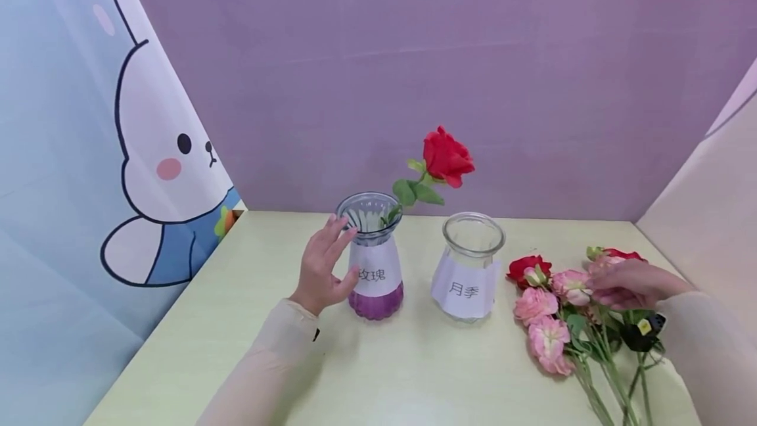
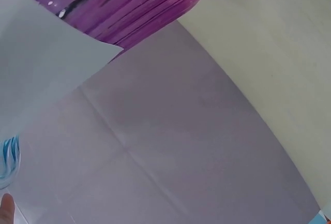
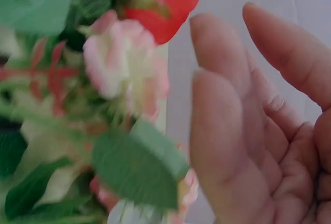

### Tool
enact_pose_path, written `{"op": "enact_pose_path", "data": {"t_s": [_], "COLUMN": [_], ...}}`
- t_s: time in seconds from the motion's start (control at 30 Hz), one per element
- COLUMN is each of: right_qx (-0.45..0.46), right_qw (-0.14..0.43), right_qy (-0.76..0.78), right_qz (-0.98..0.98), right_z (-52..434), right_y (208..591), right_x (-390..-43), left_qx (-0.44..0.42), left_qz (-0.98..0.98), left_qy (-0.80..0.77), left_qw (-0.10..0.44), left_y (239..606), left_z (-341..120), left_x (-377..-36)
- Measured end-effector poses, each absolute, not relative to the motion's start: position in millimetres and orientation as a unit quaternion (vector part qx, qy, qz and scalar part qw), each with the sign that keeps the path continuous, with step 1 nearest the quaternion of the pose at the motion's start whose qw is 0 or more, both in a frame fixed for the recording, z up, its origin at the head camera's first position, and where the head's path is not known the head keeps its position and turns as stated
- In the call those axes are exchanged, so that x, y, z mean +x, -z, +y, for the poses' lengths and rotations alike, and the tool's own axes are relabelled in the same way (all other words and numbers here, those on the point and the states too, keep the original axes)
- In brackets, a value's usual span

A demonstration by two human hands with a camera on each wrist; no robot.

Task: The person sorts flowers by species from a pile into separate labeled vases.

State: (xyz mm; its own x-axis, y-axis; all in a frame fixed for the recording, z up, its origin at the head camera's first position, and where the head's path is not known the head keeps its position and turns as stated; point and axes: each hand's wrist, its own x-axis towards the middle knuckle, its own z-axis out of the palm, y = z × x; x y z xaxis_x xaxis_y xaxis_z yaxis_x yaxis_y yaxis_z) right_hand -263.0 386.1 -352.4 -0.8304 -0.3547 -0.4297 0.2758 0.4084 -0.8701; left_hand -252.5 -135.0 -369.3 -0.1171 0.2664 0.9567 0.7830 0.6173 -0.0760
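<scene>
A ribbed glass vase [image 1: 374,261] with a purple base and a white paper label holds one red rose [image 1: 447,156]. My left hand [image 1: 324,265] rests against the vase's left side, fingers straight and spread up to the rim. The left wrist view shows only the purple base [image 2: 129,6] and one fingertip [image 2: 5,209]. My right hand [image 1: 629,283] hovers over a loose pile of pink flowers [image 1: 547,321] and red flowers [image 1: 528,267] on the table. In the right wrist view my right hand [image 3: 248,131] is relaxed and holds nothing, beside a pink bloom [image 3: 124,63].
A clear labelled glass vase [image 1: 470,268] stands between the purple vase and the flower pile. The pale green table [image 1: 414,373] is walled by a purple backdrop, a cartoon rabbit panel [image 1: 160,169] on the left and a beige panel on the right.
</scene>
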Motion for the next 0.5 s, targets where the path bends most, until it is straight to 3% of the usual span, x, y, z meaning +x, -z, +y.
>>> {"op": "enact_pose_path", "data": {"t_s": [0.27, 0.4, 0.5], "right_qx": [-0.064, -0.048, -0.041], "right_qw": [0.318, 0.315, 0.314], "right_qy": [0.491, 0.468, 0.451], "right_qz": [0.808, 0.824, 0.835], "right_z": [397, 401, 403], "right_y": [363, 368, 373], "right_x": [-250, -242, -237], "left_qx": [-0.386, -0.452, -0.509], "left_qz": [-0.687, -0.627, -0.601], "left_qy": [0.233, 0.205, 0.171], "left_qw": [0.570, 0.600, 0.593], "left_y": [360, 355, 351], "left_z": [-136, -120, -102], "left_x": [-249, -248, -244]}}
